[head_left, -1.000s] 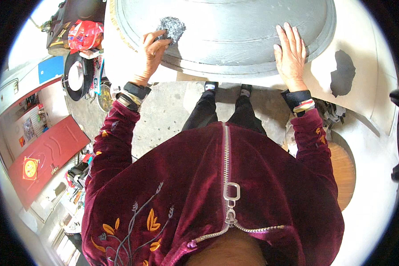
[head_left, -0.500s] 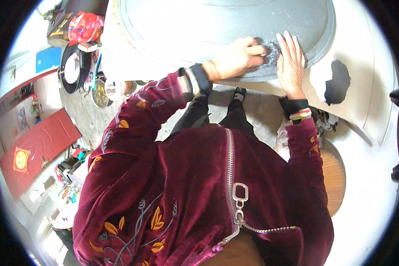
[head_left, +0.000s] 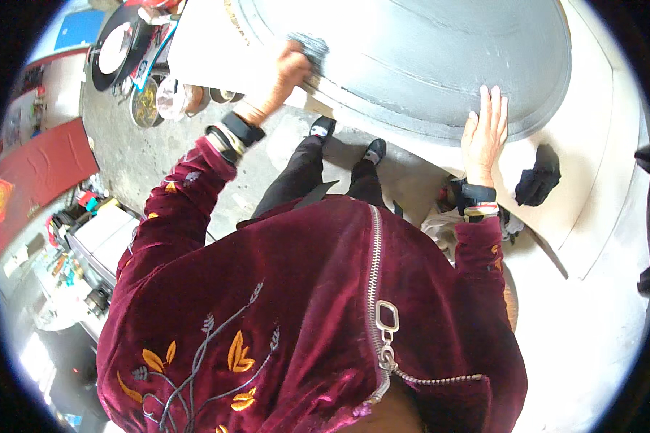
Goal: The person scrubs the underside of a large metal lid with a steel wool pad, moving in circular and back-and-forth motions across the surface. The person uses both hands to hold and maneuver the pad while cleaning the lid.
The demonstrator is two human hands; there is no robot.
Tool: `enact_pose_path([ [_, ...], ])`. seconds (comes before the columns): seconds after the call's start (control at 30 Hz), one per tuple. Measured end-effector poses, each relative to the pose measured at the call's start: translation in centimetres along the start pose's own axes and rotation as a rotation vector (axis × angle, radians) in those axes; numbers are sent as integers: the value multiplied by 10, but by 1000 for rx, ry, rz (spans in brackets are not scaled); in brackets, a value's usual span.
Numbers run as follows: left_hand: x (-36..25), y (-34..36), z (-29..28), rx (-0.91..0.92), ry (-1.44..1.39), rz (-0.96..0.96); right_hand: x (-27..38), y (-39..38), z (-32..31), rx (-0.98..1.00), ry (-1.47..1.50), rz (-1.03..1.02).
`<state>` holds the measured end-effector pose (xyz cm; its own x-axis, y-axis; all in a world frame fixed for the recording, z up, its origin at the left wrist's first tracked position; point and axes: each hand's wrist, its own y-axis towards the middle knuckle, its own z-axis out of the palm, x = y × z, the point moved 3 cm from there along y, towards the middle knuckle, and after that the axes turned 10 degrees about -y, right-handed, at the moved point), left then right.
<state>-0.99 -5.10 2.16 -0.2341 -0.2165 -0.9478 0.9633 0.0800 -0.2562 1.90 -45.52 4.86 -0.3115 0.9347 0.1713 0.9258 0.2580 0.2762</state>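
A large, round, grey vessel or lid with a raised rim lies across the white tabletop. My left hand, a little blurred by motion, is closed round a silvery, crinkled wire scourer. It presses this at the vessel's left rim. On the right, my right hand lies flat with fingers stretched over the near right rim, holding nothing. Whether the grey thing is a wok or a cover cannot be told from here.
A crumpled black cloth lies on the table to the right. On the floor at left stand a black pan, a bowl with yellowish bits and a clear container. A red panel is farther left.
My left hand has swept the scourer leftward, from the near right rim to the left rim. My right hand stays flat on the rim, and the view has shifted somewhat.
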Motion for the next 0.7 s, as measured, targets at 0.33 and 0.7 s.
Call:
enact_pose_path([
  [0.33,-31,-4,-7,-38,1017,824,3,5,-4,-5,-77,-93],
  [0.7,-66,122,-108,-113,917,789,12,5,-6,80,-100,-2],
])
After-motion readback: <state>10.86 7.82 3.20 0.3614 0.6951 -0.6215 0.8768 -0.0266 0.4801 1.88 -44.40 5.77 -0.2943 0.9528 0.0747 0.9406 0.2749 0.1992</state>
